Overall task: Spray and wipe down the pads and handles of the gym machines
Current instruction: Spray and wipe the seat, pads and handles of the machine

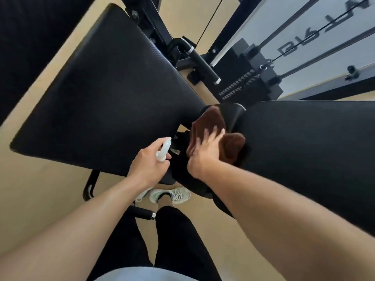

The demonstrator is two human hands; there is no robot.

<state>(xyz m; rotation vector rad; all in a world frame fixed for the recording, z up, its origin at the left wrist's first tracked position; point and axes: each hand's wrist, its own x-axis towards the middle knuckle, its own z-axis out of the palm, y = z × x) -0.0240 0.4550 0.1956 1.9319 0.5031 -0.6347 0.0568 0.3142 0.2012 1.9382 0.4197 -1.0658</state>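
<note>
Right now I see my right hand (205,153) laid flat on a brown cloth (215,138), fingers (211,136) straight and slightly spread, pressing it onto the near end of the black seat pad (308,151). Cloth bunches out beyond the fingertips and to their right, over the gap between that pad and the angled back pad (97,94). My left hand (148,163) curls around a white spray bottle (164,151), its nozzle poking past the knuckles, just beside the cloth. Behind sit a black handle (203,63) and the weight stack (245,80). White sneakers (172,194) show below on the tan floor (40,189).
</note>
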